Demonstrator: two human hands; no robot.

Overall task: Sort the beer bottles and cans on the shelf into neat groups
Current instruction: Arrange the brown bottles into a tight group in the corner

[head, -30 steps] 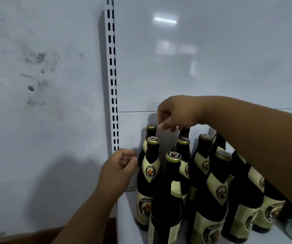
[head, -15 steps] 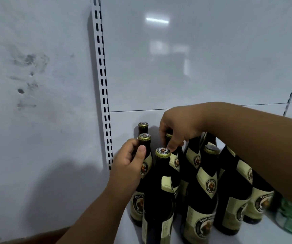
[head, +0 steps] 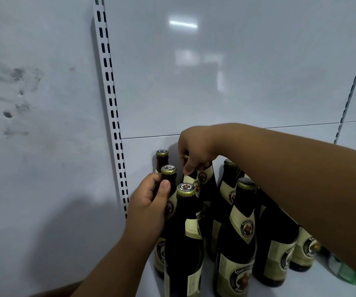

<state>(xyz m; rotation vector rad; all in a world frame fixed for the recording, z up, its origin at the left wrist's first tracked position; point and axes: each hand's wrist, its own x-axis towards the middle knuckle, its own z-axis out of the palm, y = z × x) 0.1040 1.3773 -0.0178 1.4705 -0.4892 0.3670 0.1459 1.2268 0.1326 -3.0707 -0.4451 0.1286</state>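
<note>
1. The brown beer bottles [head: 235, 236] are found standing upright in a tight cluster on the white shelf [head: 314, 284], pushed into its back left corner beside the slotted upright [head: 112, 116].
2. The neck of the second bottle [head: 168, 174] in the leftmost row is gripped by the left hand [head: 149, 202], fingers curled behind it and the thumb laid across the front just under the cap.
3. The neck of a bottle in the next row [head: 194, 179] is pinched by the right hand [head: 196, 153], reaching over from above; the cap is mostly hidden under the fingers, so the exact hold cannot be told.
4. The step in hand is judged to be squaring these two back bottles into straight rows.
5. It would best be done by sliding each bottle on its base, with the neck kept vertical, since a pull at the top alone could tip tall glass against its neighbours.
6. Small, separate nudges are advised, because the bottles stand touching or nearly so and a knock could pass down the row.
7. Labels could be turned to face front while the necks are held.
8. A green bottle [head: 344, 273], partly hidden under the right forearm, is seen at the right edge and is judged to belong in a separate group.
</note>
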